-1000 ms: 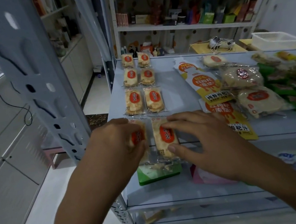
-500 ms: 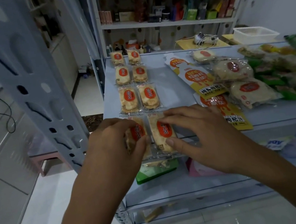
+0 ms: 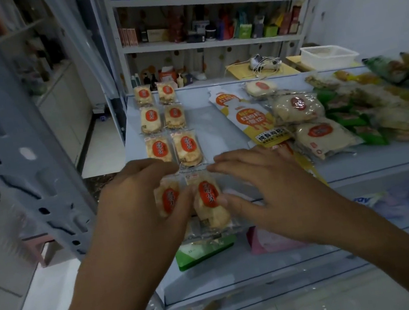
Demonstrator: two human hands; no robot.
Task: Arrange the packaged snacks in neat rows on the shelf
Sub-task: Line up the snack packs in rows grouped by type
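Two hands on the nearest pair of snack packets at the shelf's near edge.
Left hand curls round the left packet, thumb on it; right hand lies flat with straight fingers, thumb touching the right packet. Six matching packets sit in two columns farther back on the shelf. Yellow pouch and round cakes lie to the right, green packs beyond.
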